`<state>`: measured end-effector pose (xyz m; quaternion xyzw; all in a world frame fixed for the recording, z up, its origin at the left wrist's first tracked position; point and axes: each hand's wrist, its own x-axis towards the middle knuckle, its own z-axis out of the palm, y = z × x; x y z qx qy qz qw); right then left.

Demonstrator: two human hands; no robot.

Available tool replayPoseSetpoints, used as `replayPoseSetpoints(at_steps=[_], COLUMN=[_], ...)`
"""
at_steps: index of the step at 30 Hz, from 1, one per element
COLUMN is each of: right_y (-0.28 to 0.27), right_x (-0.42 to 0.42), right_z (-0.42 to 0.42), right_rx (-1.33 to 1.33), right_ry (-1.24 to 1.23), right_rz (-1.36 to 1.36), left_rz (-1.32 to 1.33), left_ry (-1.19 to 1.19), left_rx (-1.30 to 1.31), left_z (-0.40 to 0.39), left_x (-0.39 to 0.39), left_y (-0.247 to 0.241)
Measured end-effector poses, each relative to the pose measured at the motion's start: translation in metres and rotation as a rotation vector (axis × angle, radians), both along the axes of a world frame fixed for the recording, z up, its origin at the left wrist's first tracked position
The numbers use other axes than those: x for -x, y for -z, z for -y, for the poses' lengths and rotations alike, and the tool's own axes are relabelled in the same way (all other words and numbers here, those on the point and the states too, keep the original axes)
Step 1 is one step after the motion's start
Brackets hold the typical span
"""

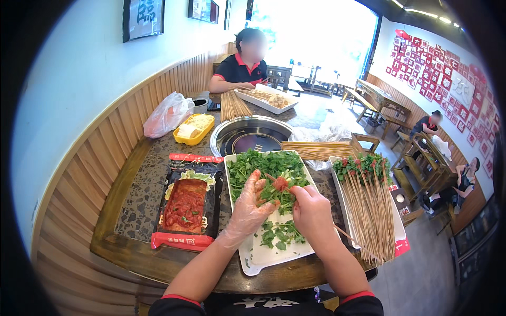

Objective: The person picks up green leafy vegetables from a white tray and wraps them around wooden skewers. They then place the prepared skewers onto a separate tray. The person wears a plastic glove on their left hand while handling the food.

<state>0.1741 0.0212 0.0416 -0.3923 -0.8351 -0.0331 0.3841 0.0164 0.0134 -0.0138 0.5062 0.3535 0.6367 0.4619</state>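
My right hand [312, 211], bare, pinches a bamboo skewer [357, 241] whose shaft passes back under the palm. At its tip are a red, sauce-coated piece of meat [280, 183] and leafy cilantro sprigs. My left hand [251, 209], in a clear plastic glove smeared red, is spread beside the tip with fingers apart. Below both hands lies a white tray [261, 262] with loose cilantro [253, 164]. To the left, a black and red package [162, 227] holds red marinated meat [184, 211]. Finished-looking skewers [365, 205] fill another white tray [399, 221] on the right.
Behind the cilantro tray is a round hot-pot recess [219, 138]. Around it are bamboo skewer bundles [316, 150], a yellow container [189, 138], a plastic bag [168, 114] and crumpled clear plastic [328, 128]. A person [241, 67] sits opposite by a white tray [284, 110].
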Motion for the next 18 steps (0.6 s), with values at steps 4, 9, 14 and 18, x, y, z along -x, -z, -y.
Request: replayPoseSetpoints(at_steps=[4, 9, 14, 18], right_y=[-0.001, 0.008, 0.008, 0.009], right_x=[0.004, 0.011, 0.015, 0.014], right_z=[0.007, 0.009, 0.013, 0.015], right_rx=[-0.005, 0.016, 0.017, 0.024], right_ry=[0.002, -0.037, -0.046, -0.045], right_rz=[0.029, 0.060, 0.040, 0.000], left_rz=[-0.187, -0.385, -0.382, -0.339], left_ry=[-0.135, -0.288, -0.348, -0.361], left_rx=[-0.098, -0.180, -0.272, -0.222], left_z=[0.002, 0.011, 0.006, 0.004], left_x=[-0.002, -0.006, -0.004, -0.002], left_y=[-0.003, -0.016, -0.006, -0.008])
